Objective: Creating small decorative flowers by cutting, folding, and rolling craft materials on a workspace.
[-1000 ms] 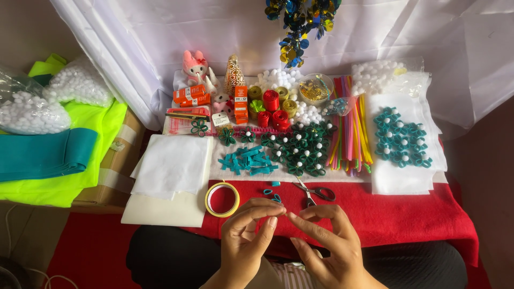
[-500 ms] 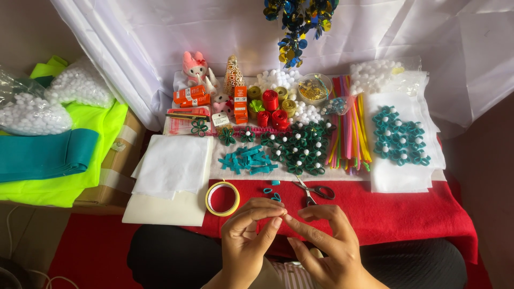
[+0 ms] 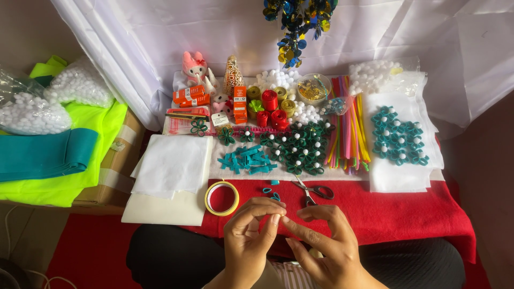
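A red cloth (image 3: 407,214) covers the table across the lower middle of the frame, with white fabric sheets (image 3: 171,166) at centre left and a teal and neon-green fabric pile (image 3: 53,155) at far left. A fan of coloured pipe cleaners (image 3: 348,128) stands right of centre, beside a cluster of dark green loop flowers (image 3: 300,147) with white bead centres; lighter teal flowers (image 3: 399,139) lie on white cloth further right. Cut teal strips (image 3: 246,159) sit at centre, a yellow tape roll (image 3: 221,198) and scissors (image 3: 313,191) just below them.

At the bottom centre, the left hand (image 3: 246,243) and right hand (image 3: 326,246) meet fingertip to fingertip, both pinched closed on something too small to make out; whether it is a strip or a bead cannot be told. A few loose teal loops (image 3: 272,192) lie just above the fingers.

Judging by the pose, fine work like this goes best with the pinch kept light and close to the fingertips, and the piece held low over the cloth so that a slip does not lose it.
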